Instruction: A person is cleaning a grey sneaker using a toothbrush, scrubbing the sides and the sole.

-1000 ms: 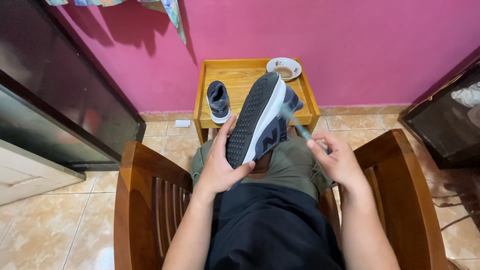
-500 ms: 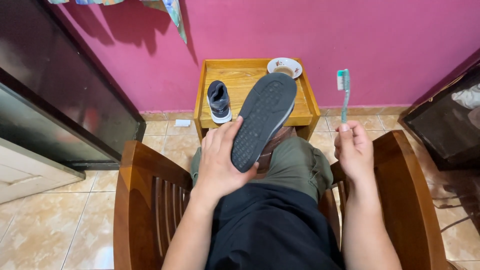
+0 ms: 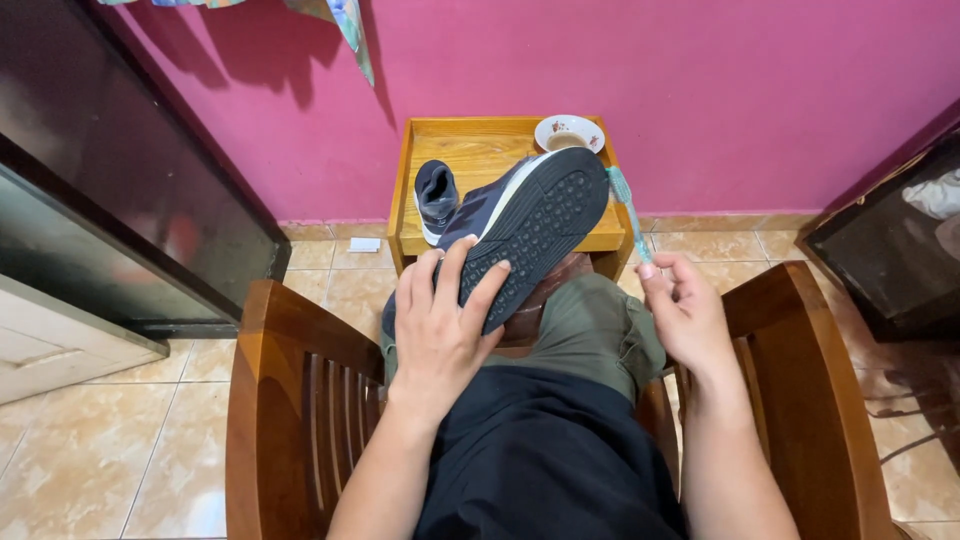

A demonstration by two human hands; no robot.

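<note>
Over the person's lap, between the two arms of a wooden armchair (image 3: 300, 400), the left hand (image 3: 440, 330) grasps a dark blue sneaker (image 3: 530, 235), its fingers spread and curled across the heel end of the black patterned sole. The shoe is tilted so that the sole faces up toward the camera, with its toe pointing far and to the right, reaching over the near edge of a small wooden table (image 3: 480, 150). The white edge of the midsole shows along the shoe's far left side.

To the right of the shoe, the right hand (image 3: 690, 315) pinches the handle of a pale green toothbrush (image 3: 628, 210) between thumb and fingertips. The brush slants up and to the far left, and its head lies just beside the toe of the sneaker; whether the bristles touch the sole cannot be told.

On the table, to the left of the held shoe, a second dark blue sneaker (image 3: 437, 198) stands upright with its opening in view. At the far right corner of the table sits a small white saucer (image 3: 569, 132) with a flowered rim. Behind the table rises a pink wall (image 3: 650, 70), and the floor (image 3: 110, 430) on both sides is laid with beige tiles. A dark cabinet (image 3: 110, 190) stands to the left.
</note>
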